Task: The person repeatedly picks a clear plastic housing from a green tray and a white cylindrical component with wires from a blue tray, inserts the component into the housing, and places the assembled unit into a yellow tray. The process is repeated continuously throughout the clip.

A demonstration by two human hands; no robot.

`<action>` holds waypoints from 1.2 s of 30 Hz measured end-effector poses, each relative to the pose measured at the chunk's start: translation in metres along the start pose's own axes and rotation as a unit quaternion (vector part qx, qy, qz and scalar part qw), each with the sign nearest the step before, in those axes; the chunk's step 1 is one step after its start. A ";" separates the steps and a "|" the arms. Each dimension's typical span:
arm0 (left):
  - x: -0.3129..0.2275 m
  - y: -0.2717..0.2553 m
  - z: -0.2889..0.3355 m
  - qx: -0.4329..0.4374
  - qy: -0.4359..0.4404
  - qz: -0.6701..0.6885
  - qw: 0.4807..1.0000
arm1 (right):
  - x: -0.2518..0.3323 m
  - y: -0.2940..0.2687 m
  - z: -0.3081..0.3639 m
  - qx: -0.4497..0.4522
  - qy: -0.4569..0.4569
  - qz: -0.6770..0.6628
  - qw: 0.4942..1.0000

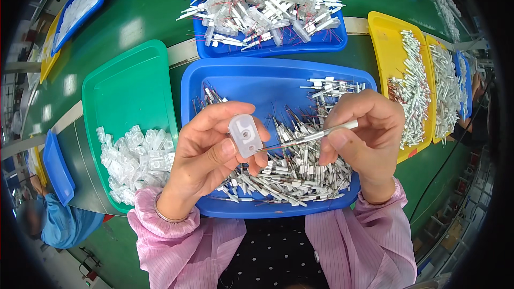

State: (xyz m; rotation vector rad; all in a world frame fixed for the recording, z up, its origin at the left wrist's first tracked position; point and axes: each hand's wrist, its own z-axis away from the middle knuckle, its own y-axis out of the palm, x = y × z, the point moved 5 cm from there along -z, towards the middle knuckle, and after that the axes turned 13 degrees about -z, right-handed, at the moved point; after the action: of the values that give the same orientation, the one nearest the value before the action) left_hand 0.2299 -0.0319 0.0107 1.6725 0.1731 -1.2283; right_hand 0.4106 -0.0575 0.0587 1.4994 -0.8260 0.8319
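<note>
Pinching a cloudy plastic cover [245, 135] in the left grip [201, 158] and a thin white-ended stick [313, 136] in the right grip [370, 136], pointed at the cover's lower edge, above a blue tray [267, 83] of similar sticks [300, 182].

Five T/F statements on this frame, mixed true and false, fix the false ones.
1. The left hand holds a translucent plastic piece. True.
2. The right hand is empty. False: the right hand pinches a slim stick-shaped part between thumb and fingers.
3. The green tray contains a pile of translucent pieces. True.
4. The green tray is to the right of the blue tray under the hands. False: it is to the left of that blue tray.
5. The nearer yellow tray on the right is bare. False: the yellow tray holds many thin white parts.
</note>
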 end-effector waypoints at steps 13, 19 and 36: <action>-0.004 0.002 0.003 0.033 0.020 -0.029 0.999 | 0.005 0.005 0.004 -0.022 -0.058 0.053 0.997; -0.008 0.004 0.003 0.027 0.034 -0.079 0.996 | 0.015 0.013 0.005 -0.017 -0.091 0.150 0.984; -0.018 0.007 0.003 0.020 0.102 -0.235 0.966 | 0.027 0.027 0.002 0.050 -0.106 0.295 0.948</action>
State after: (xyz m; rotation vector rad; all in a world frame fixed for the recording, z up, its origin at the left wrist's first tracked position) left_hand 0.2230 -0.0300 0.0293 1.8543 0.7103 -1.4039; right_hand 0.4006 -0.0621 0.0951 1.4603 -1.4530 1.1731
